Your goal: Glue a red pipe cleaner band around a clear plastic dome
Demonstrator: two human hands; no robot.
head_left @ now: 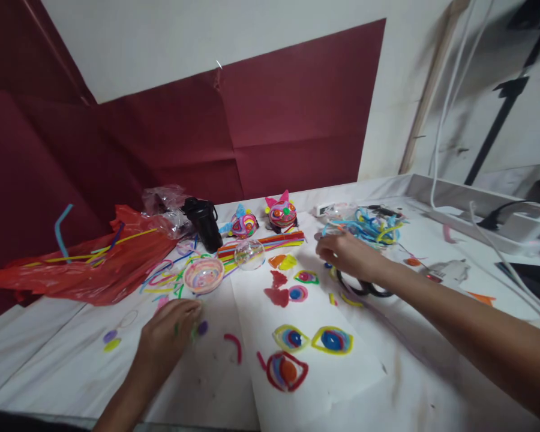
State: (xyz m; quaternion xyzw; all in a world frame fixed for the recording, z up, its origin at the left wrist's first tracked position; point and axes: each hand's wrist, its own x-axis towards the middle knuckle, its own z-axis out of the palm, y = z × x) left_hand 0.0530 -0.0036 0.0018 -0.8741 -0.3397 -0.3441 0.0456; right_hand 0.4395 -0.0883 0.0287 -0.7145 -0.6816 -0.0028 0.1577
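My left hand (173,330) is low over the white tabletop, its fingertips pinched together. A small green piece shows at its fingers, and a purple disc (202,327) lies just beside them. What the pinch holds is too blurred to name. My right hand (344,252) hovers over the right side of the paper, fingers bent and loosely apart, with nothing visible in them. Below it lie black-handled scissors (364,289), partly hidden by the forearm. On the white paper (337,390) are colourful eye shapes: a blue-and-yellow eye (333,340) and a red-edged eye (288,372) among several.
Behind stand two decorated animal-like figures (282,213), a black bottle (204,223) and a clear dome (249,254). A pink-rimmed bowl (203,276) sits among pipe cleaners. A red plastic bag (112,264) lies left; a strip tangle (373,225) and a power strip (495,231) are right.
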